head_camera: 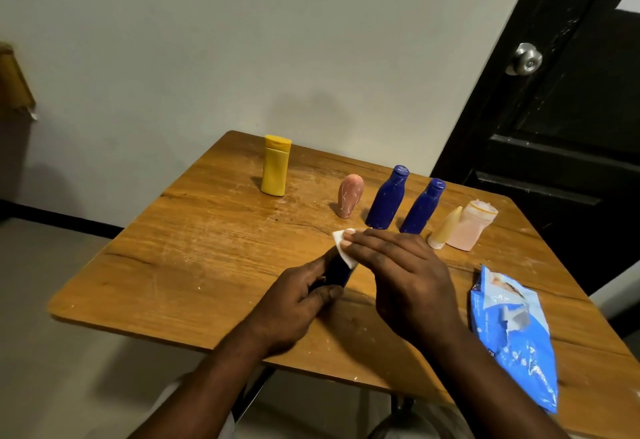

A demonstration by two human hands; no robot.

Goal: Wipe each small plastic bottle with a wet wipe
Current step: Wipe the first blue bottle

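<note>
Seven bottles (275, 166) (350, 196) (386, 201) (422, 208) (445, 229) (469, 227) (337, 270), one wipe (338, 237), one pack (512, 331)

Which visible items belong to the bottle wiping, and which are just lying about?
Job: held blue bottle, wet wipe, left hand, right hand, wipes pack, yellow bottle, pink bottle, two upright blue bottles, cream bottle, pale pink bottle.
Just there: door, doorknob.
</note>
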